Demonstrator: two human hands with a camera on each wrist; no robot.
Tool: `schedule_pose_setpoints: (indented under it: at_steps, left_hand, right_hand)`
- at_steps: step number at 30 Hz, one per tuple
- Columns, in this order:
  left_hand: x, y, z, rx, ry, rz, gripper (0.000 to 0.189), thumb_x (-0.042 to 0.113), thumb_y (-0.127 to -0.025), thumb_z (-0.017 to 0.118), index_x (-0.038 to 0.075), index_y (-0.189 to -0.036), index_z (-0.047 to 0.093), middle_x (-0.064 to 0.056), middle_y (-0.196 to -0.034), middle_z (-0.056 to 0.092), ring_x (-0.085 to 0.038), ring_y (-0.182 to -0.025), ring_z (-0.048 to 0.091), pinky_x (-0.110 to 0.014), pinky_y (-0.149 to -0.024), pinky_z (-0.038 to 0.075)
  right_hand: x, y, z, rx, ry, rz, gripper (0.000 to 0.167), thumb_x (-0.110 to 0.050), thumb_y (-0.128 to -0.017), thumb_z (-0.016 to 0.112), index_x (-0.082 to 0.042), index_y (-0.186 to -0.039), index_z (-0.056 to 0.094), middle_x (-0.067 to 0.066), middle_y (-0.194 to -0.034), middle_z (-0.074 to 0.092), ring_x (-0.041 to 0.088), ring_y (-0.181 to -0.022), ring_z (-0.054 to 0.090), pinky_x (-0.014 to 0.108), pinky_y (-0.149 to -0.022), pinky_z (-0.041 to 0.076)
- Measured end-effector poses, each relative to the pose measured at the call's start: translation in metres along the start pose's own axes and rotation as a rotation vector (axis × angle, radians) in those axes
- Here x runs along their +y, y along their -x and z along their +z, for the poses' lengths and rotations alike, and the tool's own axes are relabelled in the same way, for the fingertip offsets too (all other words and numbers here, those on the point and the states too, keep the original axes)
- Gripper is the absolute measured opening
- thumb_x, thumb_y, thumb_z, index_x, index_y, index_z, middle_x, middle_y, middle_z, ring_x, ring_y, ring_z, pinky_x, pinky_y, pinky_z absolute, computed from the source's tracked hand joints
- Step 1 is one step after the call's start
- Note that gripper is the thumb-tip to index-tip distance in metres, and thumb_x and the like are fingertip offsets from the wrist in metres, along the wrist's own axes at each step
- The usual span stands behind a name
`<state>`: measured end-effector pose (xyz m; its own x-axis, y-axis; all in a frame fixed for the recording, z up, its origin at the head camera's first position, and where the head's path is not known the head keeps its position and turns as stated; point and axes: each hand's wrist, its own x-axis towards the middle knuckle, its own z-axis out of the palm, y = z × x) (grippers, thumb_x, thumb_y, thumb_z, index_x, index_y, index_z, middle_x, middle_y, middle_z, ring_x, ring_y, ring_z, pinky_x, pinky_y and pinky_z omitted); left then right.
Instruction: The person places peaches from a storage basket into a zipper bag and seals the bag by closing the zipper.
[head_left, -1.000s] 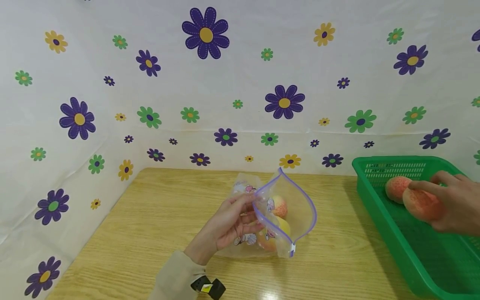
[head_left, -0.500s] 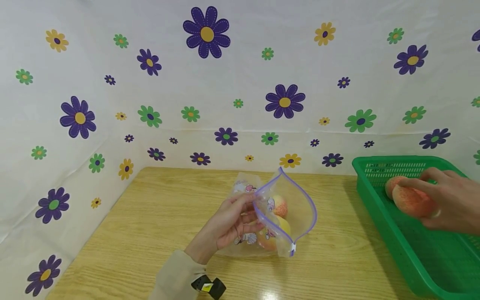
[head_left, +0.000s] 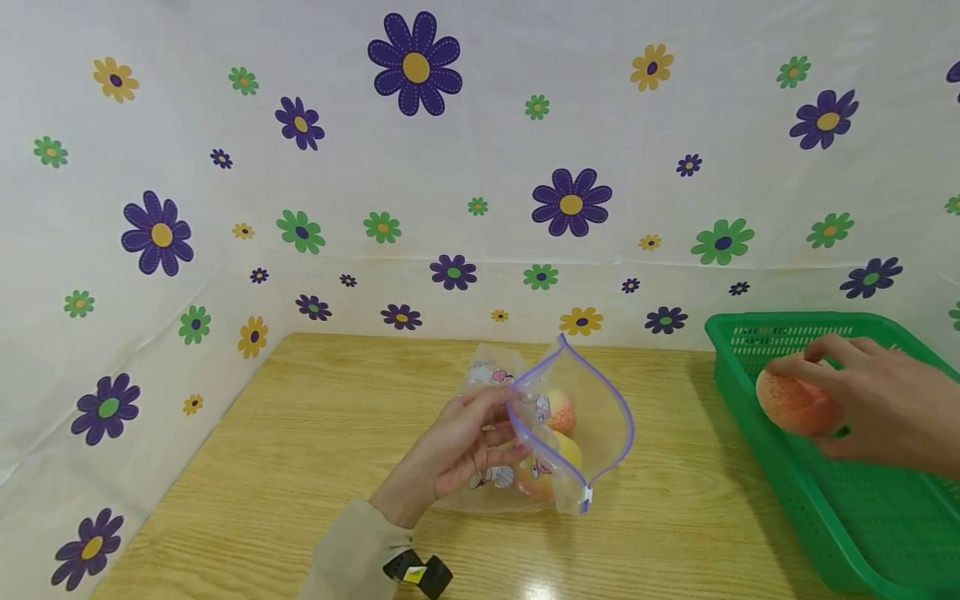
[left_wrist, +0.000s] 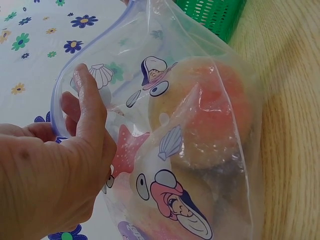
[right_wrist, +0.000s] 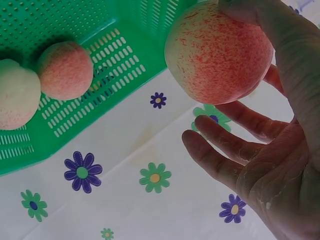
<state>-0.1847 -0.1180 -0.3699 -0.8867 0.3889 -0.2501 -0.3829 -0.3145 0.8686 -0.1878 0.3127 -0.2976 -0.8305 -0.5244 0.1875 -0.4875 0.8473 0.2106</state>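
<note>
My left hand [head_left: 461, 437] grips one side of the mouth of a clear zip bag [head_left: 600, 400] with a purple edge, fingers against its printed film. The bag's mouth gapes toward the right. Inside lie a peach [head_left: 561, 414] and a yellow fruit [head_left: 567, 451], and the left wrist view shows a large reddish peach [left_wrist: 210, 110] through the film. My right hand [head_left: 885, 404] holds another peach [head_left: 797, 402] at the left side of the green basket [head_left: 836, 546]. In the right wrist view, the thumb lies on this peach [right_wrist: 220, 55], with other fingers extended below it.
Two more peaches sit in the basket in the right wrist view, a red one [right_wrist: 66, 70] and a paler one [right_wrist: 17, 95]. The wooden table [head_left: 360, 367] meets a flower-printed cloth [head_left: 480, 150] at the back and left. A black band [head_left: 416, 573] circles the left wrist.
My right hand has carried its peach leftward and slightly up, to the basket's left rim, covering the peach behind it in the head view. The left hand and bag have stayed in place.
</note>
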Motion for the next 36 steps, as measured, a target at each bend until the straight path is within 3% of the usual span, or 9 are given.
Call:
schedule_pose_setpoints:
  at_steps: [6, 15, 18, 25, 32, 36]
  left_hand:
    - [0.0, 0.0, 0.0, -0.002, 0.006, -0.001, 0.026, 0.027, -0.108, 0.049, 0.006, -0.123, 0.053, -0.006, -0.105, 0.062, -0.015, -0.085, 0.072, -0.028, -0.076, 0.066]
    - [-0.001, 0.0, -0.001, -0.01, 0.015, 0.0, 0.027, 0.027, -0.109, 0.048, 0.006, -0.125, 0.052, -0.007, -0.105, 0.061, -0.015, -0.085, 0.072, -0.028, -0.075, 0.066]
    - [-0.001, 0.0, -0.001, -0.012, 0.018, 0.001, 0.026, 0.027, -0.109, 0.048, 0.006, -0.124, 0.052, -0.007, -0.105, 0.06, -0.015, -0.084, 0.071, -0.027, -0.075, 0.066]
    - [-0.001, 0.0, 0.0, -0.004, 0.02, 0.001, 0.024, 0.026, -0.108, 0.049, 0.007, -0.122, 0.053, -0.006, -0.105, 0.061, -0.015, -0.085, 0.07, -0.028, -0.075, 0.066]
    - [0.0, 0.001, 0.0, 0.002, 0.017, 0.0, 0.024, 0.027, -0.109, 0.049, 0.008, -0.122, 0.053, -0.006, -0.105, 0.061, -0.015, -0.087, 0.071, -0.028, -0.075, 0.066]
    - [0.0, 0.001, 0.0, 0.002, 0.019, 0.0, 0.023, 0.027, -0.109, 0.049, 0.008, -0.12, 0.054, -0.006, -0.105, 0.062, -0.015, -0.087, 0.071, -0.028, -0.075, 0.066]
  right_hand:
    - [-0.011, -0.006, -0.002, 0.025, -0.052, -0.065, 0.079, -0.02, -0.049, 0.1, -0.018, -0.121, 0.067, 0.01, -0.104, 0.058, 0.028, -0.086, 0.057, 0.046, -0.061, 0.06]
    - [-0.032, -0.014, -0.004, 0.083, -0.12, -0.135, 0.082, 0.0, -0.051, 0.095, -0.023, -0.123, 0.06, 0.011, -0.115, 0.05, 0.031, -0.096, 0.053, 0.031, -0.052, 0.054]
    - [-0.039, -0.019, -0.005, 0.072, -0.142, -0.139, 0.081, 0.002, -0.053, 0.094, -0.025, -0.122, 0.059, 0.01, -0.117, 0.049, 0.031, -0.095, 0.053, 0.033, -0.055, 0.055]
    - [-0.055, -0.03, -0.005, 0.228, -0.067, -0.243, 0.082, -0.002, -0.047, 0.098, -0.025, -0.116, 0.059, 0.011, -0.115, 0.055, 0.026, -0.086, 0.058, 0.033, -0.05, 0.051]
    - [-0.07, -0.038, -0.01, 0.191, -0.096, -0.274, 0.079, -0.01, -0.054, 0.099, -0.025, -0.121, 0.06, 0.01, -0.12, 0.055, 0.03, -0.099, 0.059, 0.048, -0.075, 0.058]
    - [-0.077, -0.042, -0.012, 0.17, -0.119, -0.275, 0.077, -0.006, -0.058, 0.096, -0.025, -0.123, 0.06, 0.009, -0.121, 0.054, 0.027, -0.097, 0.058, 0.041, -0.072, 0.059]
